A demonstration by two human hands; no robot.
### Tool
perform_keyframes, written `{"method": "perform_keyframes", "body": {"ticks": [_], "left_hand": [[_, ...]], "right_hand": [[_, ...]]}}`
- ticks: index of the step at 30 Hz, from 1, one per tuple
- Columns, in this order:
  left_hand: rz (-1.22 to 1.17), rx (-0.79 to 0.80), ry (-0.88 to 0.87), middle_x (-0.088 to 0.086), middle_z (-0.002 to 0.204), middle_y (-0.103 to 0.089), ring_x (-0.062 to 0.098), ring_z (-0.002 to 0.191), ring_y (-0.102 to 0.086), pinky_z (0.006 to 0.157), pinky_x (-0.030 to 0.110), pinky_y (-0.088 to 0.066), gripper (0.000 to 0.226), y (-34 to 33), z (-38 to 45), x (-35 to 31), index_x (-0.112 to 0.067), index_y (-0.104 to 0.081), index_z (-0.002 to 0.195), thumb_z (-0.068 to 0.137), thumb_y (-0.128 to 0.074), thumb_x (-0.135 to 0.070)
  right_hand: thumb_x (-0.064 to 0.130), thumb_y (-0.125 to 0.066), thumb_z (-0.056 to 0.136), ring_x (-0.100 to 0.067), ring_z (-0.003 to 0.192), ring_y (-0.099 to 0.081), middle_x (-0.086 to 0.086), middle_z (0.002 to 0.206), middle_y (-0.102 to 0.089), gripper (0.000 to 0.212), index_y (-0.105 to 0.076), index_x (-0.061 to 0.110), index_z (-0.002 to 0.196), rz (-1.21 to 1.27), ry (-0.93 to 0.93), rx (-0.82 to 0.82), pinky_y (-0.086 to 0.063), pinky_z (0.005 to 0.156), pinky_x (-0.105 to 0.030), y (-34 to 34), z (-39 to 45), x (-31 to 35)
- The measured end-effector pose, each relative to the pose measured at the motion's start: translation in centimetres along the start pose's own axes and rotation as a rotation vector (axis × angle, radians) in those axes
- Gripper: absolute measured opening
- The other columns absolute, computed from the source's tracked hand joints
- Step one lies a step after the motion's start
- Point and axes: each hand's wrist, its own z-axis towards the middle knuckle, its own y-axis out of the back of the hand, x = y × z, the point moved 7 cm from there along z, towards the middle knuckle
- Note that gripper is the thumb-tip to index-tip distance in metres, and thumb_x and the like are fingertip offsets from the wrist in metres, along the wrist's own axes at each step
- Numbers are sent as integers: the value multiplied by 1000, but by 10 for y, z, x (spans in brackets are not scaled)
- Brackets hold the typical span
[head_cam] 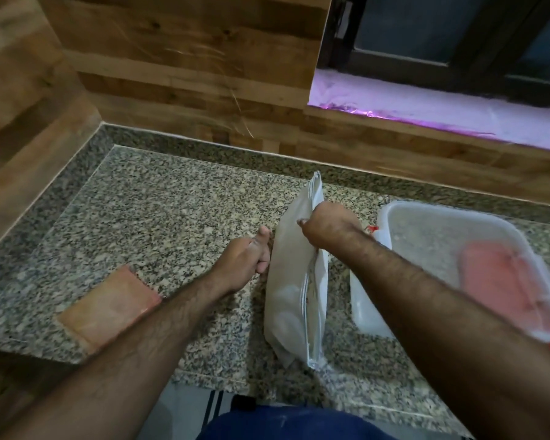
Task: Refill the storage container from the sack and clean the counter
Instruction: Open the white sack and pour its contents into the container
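White sack (pixel 294 274) between both hands

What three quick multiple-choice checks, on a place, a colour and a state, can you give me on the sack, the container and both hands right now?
1. Where is the storage container relative to the sack?
A. To its right
B. To its left
C. Under it

2. What colour is the flat cloth on the counter by the left forearm?
A. Blue
B. Orange-pink
C. Green

3. What is the right hand doing?
A. Resting flat on the counter
B. Pinching the sack's top edge
C. Holding the cloth

Answers: 1 A, the container stands right of the sack. 2 B, it shows orange-pink. 3 B, its grip closes on the top edge, while the left hand steadies the sack's side.
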Motion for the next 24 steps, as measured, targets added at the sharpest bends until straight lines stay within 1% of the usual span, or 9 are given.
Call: {"method": "perform_keyframes", "body": {"ticks": [2, 5, 7, 12, 14, 17, 19, 21, 24], "left_hand": [[-23, -44, 32, 6, 60, -60, 20, 59, -51, 70, 37, -46, 102, 6, 1, 2, -18, -64, 59, 81, -11, -103], [-54, -119, 77, 2, 59, -60, 18, 60, -52, 74, 35, -47, 105, 17, 3, 4, -17, -63, 58, 80, -9, -103], [-71, -182, 113, 0, 60, -61, 18, 61, -54, 73, 34, -47, 105, 29, 4, 3, -11, -66, 62, 87, -12, -97], [-119, -398, 193, 2, 79, -71, 17, 68, -59, 65, 30, -42, 81, 80, 29, -19, -3, -73, 89, 109, -30, -69], [-197, -440, 243, 4, 83, -69, 19, 66, -55, 62, 32, -40, 74, 107, 42, -37, -7, -70, 94, 108, -35, -70], [-253, -374, 305, 4, 78, -63, 21, 65, -50, 58, 31, -39, 72, 143, 58, -73, -15, -70, 89, 100, -42, -80], [-292, -295, 291, 10, 79, -62, 20, 67, -49, 62, 31, -35, 70, 163, 66, -99, -19, -71, 85, 95, -46, -83], [-329, -246, 301, 15, 85, -68, 22, 71, -54, 66, 32, -34, 74, 179, 64, -124, -22, -78, 87, 81, -54, -92], [-329, -210, 331, 1, 56, -46, 16, 45, -38, 53, 23, -24, 65, 195, 49, -156, -24, -55, 57, 75, -62, -87]], "right_hand": [[54, -58, 105, -28, 83, -66, -6, 91, -64, 46, -67, 10, 98, 24, 30, -39, -52, 66, -33, 0, -2, 2], [59, -51, 107, -21, 68, -62, -4, 76, -62, 57, -63, 12, 76, 49, 121, -81, -44, 56, -29, 4, -13, 4], [58, -48, 108, -21, 63, -61, -3, 68, -59, 60, -57, 16, 66, 41, 198, -125, -45, 56, -30, 14, -27, 10], [59, -43, 109, -24, 57, -53, -1, 61, -51, 64, -50, 16, 63, 16, 371, -322, -39, 57, -33, 70, -66, 33], [59, -40, 110, -28, 63, -55, 0, 64, -53, 63, -50, 15, 66, 28, 447, -405, -40, 60, -35, 100, -80, 44], [59, -42, 110, -30, 68, -63, 1, 71, -55, 55, -52, 19, 73, 6, 558, -617, -43, 59, -36, 153, -99, 54], [53, -57, 106, -34, 59, -63, -3, 65, -57, 50, -53, 20, 67, -3, 656, -830, -36, 54, -32, 186, -111, 57], [45, -71, 98, -36, 47, -59, -9, 57, -60, 49, -59, 15, 61, 23, 740, -1023, -31, 50, -29, 213, -117, 54], [52, -53, 105, -32, 45, -51, -5, 58, -59, 57, -59, 14, 63, 77, 807, -1171, -30, 47, -26, 247, -125, 53]]}}
